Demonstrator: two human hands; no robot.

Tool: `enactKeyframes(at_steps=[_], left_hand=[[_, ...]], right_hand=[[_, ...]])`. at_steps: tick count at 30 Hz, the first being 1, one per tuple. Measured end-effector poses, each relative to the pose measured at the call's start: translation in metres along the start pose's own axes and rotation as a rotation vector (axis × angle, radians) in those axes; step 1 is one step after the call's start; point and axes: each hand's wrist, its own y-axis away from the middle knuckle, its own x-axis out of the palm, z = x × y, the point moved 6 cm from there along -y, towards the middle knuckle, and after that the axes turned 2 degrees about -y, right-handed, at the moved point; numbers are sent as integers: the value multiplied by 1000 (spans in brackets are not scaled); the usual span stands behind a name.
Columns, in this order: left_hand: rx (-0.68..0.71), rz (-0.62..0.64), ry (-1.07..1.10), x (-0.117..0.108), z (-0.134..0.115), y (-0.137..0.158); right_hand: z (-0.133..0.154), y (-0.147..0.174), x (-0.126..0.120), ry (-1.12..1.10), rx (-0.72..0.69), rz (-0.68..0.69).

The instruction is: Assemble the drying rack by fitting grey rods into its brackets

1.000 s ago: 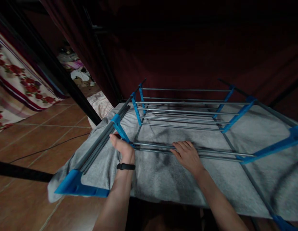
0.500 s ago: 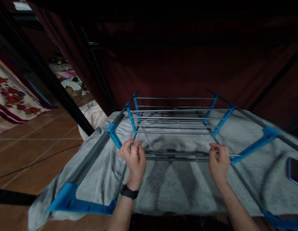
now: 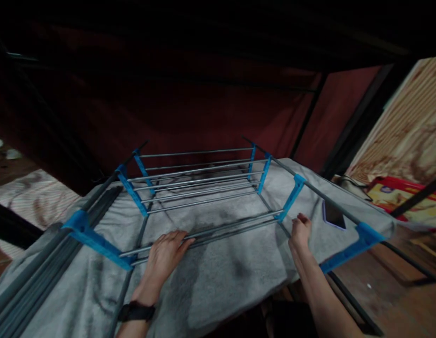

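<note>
A rack frame of grey tubes with blue plastic brackets lies on a grey blanket. Thin metal rods cross it between the brackets. My left hand, with a black band on its wrist, lies over the near metal rod, fingers curled round it close to the left bracket. That rod reaches the right-hand blue bracket. My right hand is off the rod, just beside that bracket and above the blanket. Its fingers are loosely bent, thumb apart, and I see nothing in them.
A phone lies on the blanket to the right of the rack. Several long tubes lie along the left side. Dark bed posts and a dark red curtain stand behind. A red and yellow box is at far right.
My view has turned right. My left hand has come down onto the near rod, palm down. My right hand has left the rod's right end and moved outward, past the bracket.
</note>
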Motion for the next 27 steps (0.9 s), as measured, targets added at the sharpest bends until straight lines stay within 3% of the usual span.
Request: enactKeyframes(at_steps=[3,6,15,21,27], left_hand=[[-18,13,-38,-2,1,-1],[-37,30,-86,-1,1,-2],[-66,90,-157,-1,-1,-4],[-60,136,-166,-1,-3,-6],[-78,63,-122,-5,-6,-4]], right_hand=[[-6,-2,16,-8,92,203],[-3,0,33,120,24,403],[3,3,32,660,-135,346],[15,12,32,766,-149,293],[23,13,30,780,-139,357]])
